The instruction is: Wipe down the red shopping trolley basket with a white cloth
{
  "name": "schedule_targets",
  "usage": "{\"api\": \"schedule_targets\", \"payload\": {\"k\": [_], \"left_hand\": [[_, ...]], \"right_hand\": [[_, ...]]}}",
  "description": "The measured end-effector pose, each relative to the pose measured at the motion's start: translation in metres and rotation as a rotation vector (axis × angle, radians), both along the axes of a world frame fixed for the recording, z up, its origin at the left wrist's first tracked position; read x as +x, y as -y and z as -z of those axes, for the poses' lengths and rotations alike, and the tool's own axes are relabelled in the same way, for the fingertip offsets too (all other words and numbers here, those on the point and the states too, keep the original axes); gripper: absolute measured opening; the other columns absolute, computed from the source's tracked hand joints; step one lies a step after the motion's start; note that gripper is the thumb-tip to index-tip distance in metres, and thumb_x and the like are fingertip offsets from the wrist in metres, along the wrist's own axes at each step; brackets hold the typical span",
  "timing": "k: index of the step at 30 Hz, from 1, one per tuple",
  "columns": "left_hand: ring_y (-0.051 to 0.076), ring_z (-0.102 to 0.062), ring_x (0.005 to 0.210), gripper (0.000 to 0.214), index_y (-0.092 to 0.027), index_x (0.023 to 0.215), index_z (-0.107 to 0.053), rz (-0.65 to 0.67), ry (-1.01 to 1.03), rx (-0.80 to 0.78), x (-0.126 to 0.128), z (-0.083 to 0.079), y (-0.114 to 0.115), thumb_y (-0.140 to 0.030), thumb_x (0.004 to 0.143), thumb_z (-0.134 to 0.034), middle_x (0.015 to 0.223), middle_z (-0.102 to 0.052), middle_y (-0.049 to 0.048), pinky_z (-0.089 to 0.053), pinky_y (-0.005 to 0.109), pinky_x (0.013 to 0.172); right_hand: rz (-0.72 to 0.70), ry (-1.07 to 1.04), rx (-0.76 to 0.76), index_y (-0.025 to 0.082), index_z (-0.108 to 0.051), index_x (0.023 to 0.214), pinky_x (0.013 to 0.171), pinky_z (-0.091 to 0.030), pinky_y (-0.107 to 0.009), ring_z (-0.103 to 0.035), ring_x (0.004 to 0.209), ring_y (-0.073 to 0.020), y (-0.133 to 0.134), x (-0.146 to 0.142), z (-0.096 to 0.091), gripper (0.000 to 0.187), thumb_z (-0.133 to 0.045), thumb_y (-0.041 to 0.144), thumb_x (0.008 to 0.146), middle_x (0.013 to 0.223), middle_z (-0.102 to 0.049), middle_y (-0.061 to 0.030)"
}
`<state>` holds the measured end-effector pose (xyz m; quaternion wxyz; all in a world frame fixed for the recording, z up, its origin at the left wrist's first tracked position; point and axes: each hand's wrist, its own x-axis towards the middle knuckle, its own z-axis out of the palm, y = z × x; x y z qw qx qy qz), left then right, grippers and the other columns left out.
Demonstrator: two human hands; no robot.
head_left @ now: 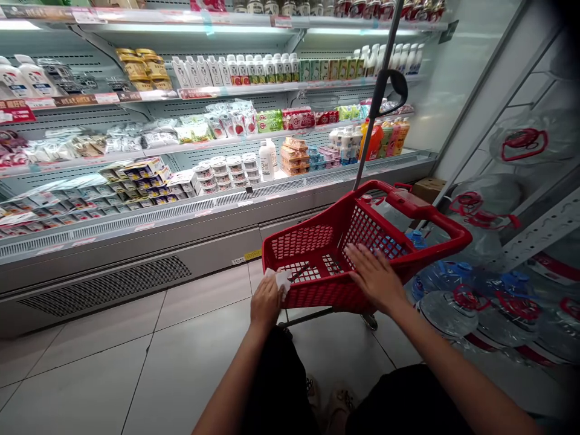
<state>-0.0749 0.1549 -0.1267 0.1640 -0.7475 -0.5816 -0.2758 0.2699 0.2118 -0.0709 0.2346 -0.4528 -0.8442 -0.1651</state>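
Observation:
A red plastic shopping basket point(317, 241) on wheels stands on the tiled floor in front of me, tilted, with a tall dark pull handle point(378, 96) rising from it. My left hand point(266, 302) grips a white cloth point(281, 281) pressed against the basket's near rim. My right hand point(374, 275) lies flat with fingers spread on the basket's right rim. The basket's inside looks bare. My knees in dark trousers show at the bottom.
A long chilled display case point(136, 217) with shelves of milk cartons, yoghurt tubs and packaged foods fills the left and back. Large water bottles point(457, 308) with red handles are stacked at the right. A cardboard box point(428, 188) sits beyond the basket.

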Motion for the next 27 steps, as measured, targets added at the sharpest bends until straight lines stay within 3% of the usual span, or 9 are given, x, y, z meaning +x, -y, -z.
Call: {"api": "schedule_targets", "payload": {"k": [4, 8, 12, 14, 16, 18, 21, 24, 27], "left_hand": [[0.028, -0.065, 0.132, 0.045, -0.011, 0.141, -0.063, -0.103, 0.045, 0.000, -0.008, -0.001, -0.008, -0.030, 0.112, -0.035, 0.137, -0.071, 0.0159, -0.050, 0.048, 0.117], [0.026, -0.059, 0.140, 0.047, -0.016, 0.154, -0.052, -0.026, 0.048, -0.015, 0.045, -0.010, -0.017, -0.025, 0.111, -0.035, 0.153, -0.060, 0.0111, -0.046, 0.047, 0.121], [0.023, -0.051, 0.147, 0.052, -0.015, 0.161, -0.042, 0.091, 0.020, -0.014, 0.097, -0.018, -0.024, -0.020, 0.109, -0.036, 0.161, -0.051, 0.0086, -0.041, 0.043, 0.125], [0.023, -0.052, 0.146, 0.051, -0.016, 0.160, -0.044, 0.076, 0.034, -0.011, 0.098, -0.019, -0.026, -0.019, 0.109, -0.036, 0.160, -0.052, 0.0082, -0.041, 0.042, 0.124], [0.023, -0.054, 0.145, 0.050, -0.016, 0.158, -0.047, 0.042, 0.051, -0.009, 0.083, -0.018, -0.027, -0.020, 0.109, -0.037, 0.159, -0.053, 0.0081, -0.042, 0.043, 0.124], [0.025, -0.053, 0.145, 0.049, -0.016, 0.157, -0.049, 0.007, 0.068, -0.006, 0.063, -0.017, -0.028, -0.022, 0.110, -0.037, 0.159, -0.054, 0.0085, -0.041, 0.044, 0.124], [0.027, -0.051, 0.147, 0.050, -0.015, 0.158, -0.047, -0.051, 0.094, -0.001, 0.047, -0.017, -0.031, -0.024, 0.110, -0.037, 0.159, -0.053, 0.0101, -0.041, 0.048, 0.124], [0.029, -0.050, 0.148, 0.052, -0.014, 0.161, -0.041, -0.070, 0.118, 0.010, 0.067, -0.018, -0.035, -0.024, 0.110, -0.036, 0.159, -0.053, 0.0111, -0.041, 0.051, 0.123], [0.027, -0.045, 0.152, 0.058, -0.015, 0.165, -0.032, 0.054, 0.117, 0.002, 0.116, -0.024, -0.041, -0.018, 0.108, -0.036, 0.164, -0.046, 0.0102, -0.040, 0.050, 0.125]], "right_hand": [[0.084, -0.024, -0.001, 0.025, -0.008, 0.170, 0.132, -0.016, -0.051, -0.029, 0.159, -0.0236, 0.006, 0.019, -0.005, 0.069, -0.034, 0.045, 0.110, 0.173, -0.029, -0.0032], [0.094, -0.017, -0.015, 0.013, -0.009, 0.170, 0.131, -0.022, -0.048, -0.030, 0.159, -0.0246, 0.008, -0.009, 0.002, 0.076, -0.035, 0.051, 0.109, 0.171, -0.031, -0.0104], [0.055, 0.012, -0.015, 0.016, -0.008, 0.170, 0.131, -0.020, -0.048, -0.029, 0.159, -0.0241, 0.009, -0.019, -0.002, 0.076, -0.035, 0.051, 0.109, 0.172, -0.031, -0.0084], [0.044, 0.027, -0.012, 0.021, -0.009, 0.171, 0.132, -0.018, -0.048, -0.027, 0.160, -0.0231, 0.013, -0.007, -0.009, 0.073, -0.035, 0.050, 0.109, 0.173, -0.030, -0.0043], [0.101, -0.005, 0.013, 0.024, -0.010, 0.171, 0.132, -0.016, -0.051, -0.022, 0.161, -0.0248, 0.020, 0.011, -0.016, 0.070, -0.034, 0.049, 0.110, 0.174, -0.027, -0.0024], [0.188, -0.061, 0.038, 0.024, -0.013, 0.171, 0.132, -0.013, -0.056, -0.020, 0.162, -0.0284, 0.027, 0.027, -0.020, 0.069, -0.033, 0.049, 0.109, 0.174, -0.028, -0.0036], [0.224, -0.102, 0.052, 0.019, -0.014, 0.171, 0.132, -0.010, -0.061, -0.028, 0.158, -0.0325, 0.033, 0.034, -0.018, 0.074, -0.032, 0.054, 0.108, 0.169, -0.039, -0.0092], [0.210, -0.111, 0.041, 0.013, -0.011, 0.170, 0.132, -0.006, -0.063, -0.035, 0.154, -0.0345, 0.033, 0.023, -0.012, 0.082, -0.033, 0.059, 0.107, 0.164, -0.046, -0.0151], [0.192, -0.127, 0.013, 0.013, -0.007, 0.171, 0.131, -0.005, -0.064, -0.035, 0.154, -0.0362, 0.033, 0.008, -0.010, 0.085, -0.035, 0.060, 0.106, 0.165, -0.043, -0.0166]]}}
